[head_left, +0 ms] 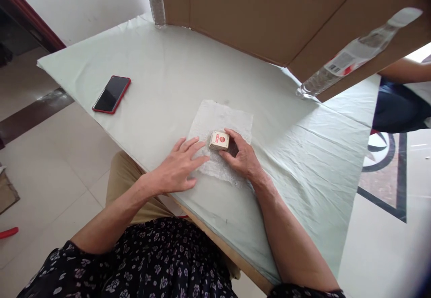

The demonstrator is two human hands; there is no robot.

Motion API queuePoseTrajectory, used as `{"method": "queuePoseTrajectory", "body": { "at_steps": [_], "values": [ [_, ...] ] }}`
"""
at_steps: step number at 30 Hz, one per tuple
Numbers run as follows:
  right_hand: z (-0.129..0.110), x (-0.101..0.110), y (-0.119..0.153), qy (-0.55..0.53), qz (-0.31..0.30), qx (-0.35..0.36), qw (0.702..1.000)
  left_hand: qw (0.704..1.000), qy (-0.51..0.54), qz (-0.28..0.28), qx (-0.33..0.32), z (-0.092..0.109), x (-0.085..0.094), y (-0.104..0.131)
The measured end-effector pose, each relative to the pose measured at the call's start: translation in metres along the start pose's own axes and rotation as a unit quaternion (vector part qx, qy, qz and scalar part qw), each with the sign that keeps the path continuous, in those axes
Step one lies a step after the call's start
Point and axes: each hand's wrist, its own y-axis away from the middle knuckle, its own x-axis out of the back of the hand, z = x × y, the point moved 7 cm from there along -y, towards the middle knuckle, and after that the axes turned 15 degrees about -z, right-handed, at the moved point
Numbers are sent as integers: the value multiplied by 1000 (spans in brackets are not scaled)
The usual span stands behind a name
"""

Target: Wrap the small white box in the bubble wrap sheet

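A small cream-coloured box (219, 140) with red print on its top sits on a square of bubble wrap (220, 113), which lies flat on the cloth. My right hand (243, 155) holds the box at its right side, between thumb and fingers. To the left of the box, my left hand (180, 165) hovers low with its fingers spread, partly over the bubble wrap's left edge. It holds nothing. The underside of the box is hidden.
A phone (112, 94) in a red case lies at the left on the cloth-covered table (161, 73). Behind stands a cardboard panel (235, 15), with a plastic bottle (350, 60) at right and another bottle (156, 2) at left. Another person's arm (404, 70) shows at far right.
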Motion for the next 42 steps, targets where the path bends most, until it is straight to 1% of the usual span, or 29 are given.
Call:
{"method": "queuePoseTrajectory", "body": {
  "at_steps": [1, 2, 4, 6, 9, 11, 14, 16, 18, 21, 23, 26, 28, 31, 33, 35, 37, 39, 42],
  "values": [
    [1, 0, 0, -2, -1, -3, 1000, 1000, -11, -8, 3, 3, -5, 0],
    [1, -1, 0, -4, -2, -5, 1000, 1000, -19, -4, 9, 5, -9, -1],
    [2, -2, 0, -16, -7, -5, 1000, 999, -29, 27, 16, 5, -14, -6],
    [3, -2, 0, -40, -14, -3, 999, 997, -22, 71, 15, 4, -13, -12],
    [5, 2, 0, -115, -35, -3, 993, 989, 31, 143, 11, -2, -6, -17],
    [5, 9, 2, -187, -50, -1, 981, 979, 83, 186, 23, -9, 3, -21],
    [0, 27, 8, -247, -59, -3, 967, 961, 162, 217, 55, -22, 15, -30],
    [-5, 35, 11, -232, -63, -13, 971, 951, 207, 219, 76, -30, 21, -40],
    [-8, 38, 12, -188, -55, -30, 980, 944, 240, 208, 96, -36, 23, -50],
    [-5, 37, 8, -144, 4, -56, 988, 935, 270, 193, 127, -42, 23, -59],
    [0, 32, 6, -171, 42, -63, 982, 925, 301, 187, 138, -46, 22, -60],
    [7, 25, 3, -237, 68, -74, 966, 902, 382, 166, 118, -51, 20, -58],
    [10, 22, 3, -269, 73, -82, 957, 891, 415, 150, 102, -53, 18, -56],
    [12, 20, 4, -299, 66, -93, 947, 898, 408, 134, 92, -53, 17, -57],
    [12, 20, 4, -305, 64, -95, 946, 905, 394, 138, 82, -52, 15, -59],
    [12, 21, 4, -303, 65, -95, 946, 906, 386, 154, 80, -50, 13, -62],
    [12, 22, 5, -301, 65, -96, 947, 898, 397, 165, 88, -50, 10, -65],
    [11, 22, 5, -303, 66, -97, 946, 884, 426, 169, 92, -51, 6, -67],
    [11, 22, 4, -308, 68, -94, 944, 867, 458, 176, 85, -51, 5, -69]
  ]
}}
